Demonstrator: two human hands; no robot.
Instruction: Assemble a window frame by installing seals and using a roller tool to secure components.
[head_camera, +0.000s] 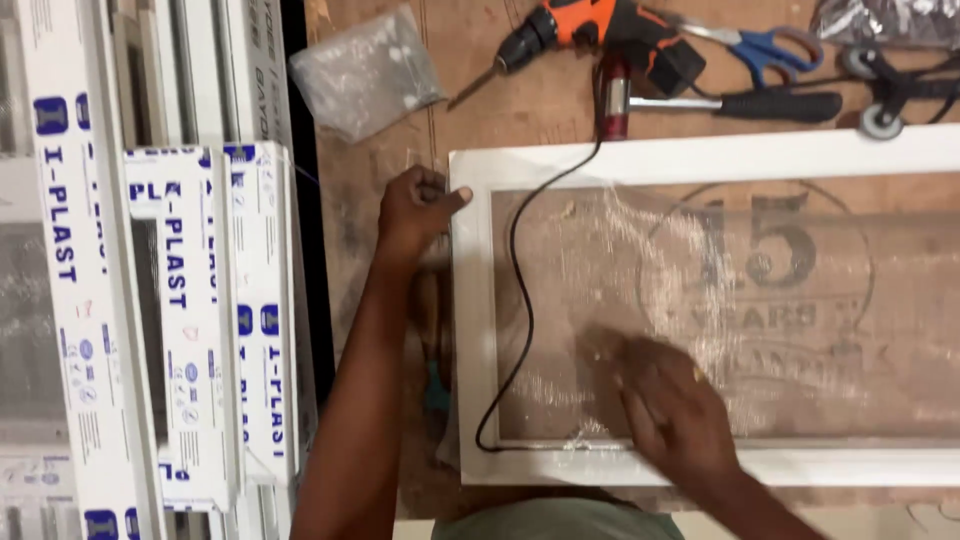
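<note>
Presently the left hand (415, 210) pinches the top-left corner of a white window frame (470, 330) lying flat on the wooden worktop (370, 200), thumb on the frame face. Right hand (675, 405) rests on the film-covered pane (720, 310) near the frame's lower rail; blurred, fingers loosely spread, gripping nothing as far as I can tell. A black cord (515, 300) loops across the pane's left side. Cordless drill (590, 30), hammer (700, 100) and blue scissors (765, 50) lie along the far edge; white profile lengths (190, 320) stacked left. Risk, as judged: the cord may snag or drag under the moving hand, scuffing or tearing the film.
</note>
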